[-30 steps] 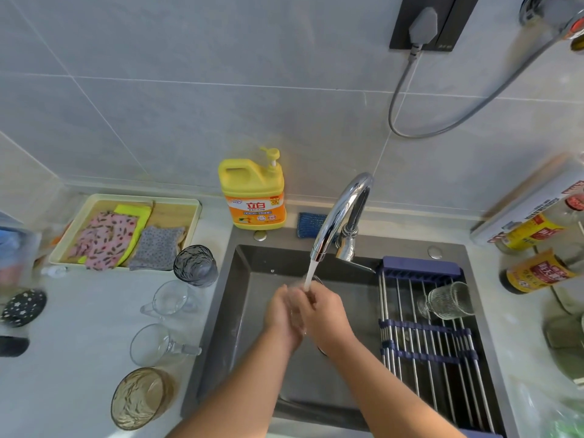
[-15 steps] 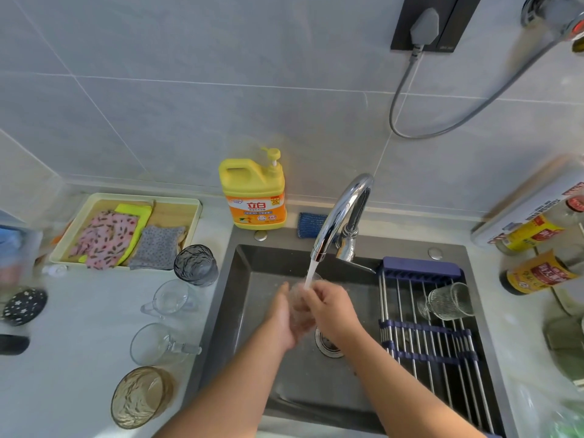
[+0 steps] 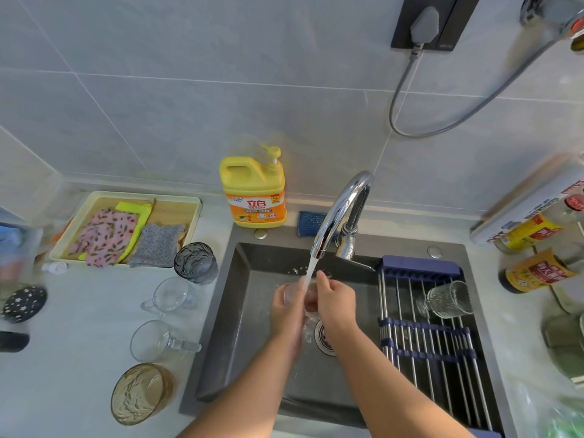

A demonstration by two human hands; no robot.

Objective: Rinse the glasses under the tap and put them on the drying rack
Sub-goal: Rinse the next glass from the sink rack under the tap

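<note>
The left hand [image 3: 286,314] grips a small clear drinking glass [image 3: 294,294], and the right hand [image 3: 336,301] curls its fingers on the opposite side. Water from the curved chrome tap [image 3: 343,210] just above both hands strikes the glass; a steel-rod drying rack [image 3: 420,352] lies right of them.

Grey wall tiles [image 3: 196,99]; pale countertop [image 3: 79,358].

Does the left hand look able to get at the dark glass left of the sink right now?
Probably not yet: the left hand holds a clear glass under the tap; otherwise nothing blocks the dark glass.
</note>
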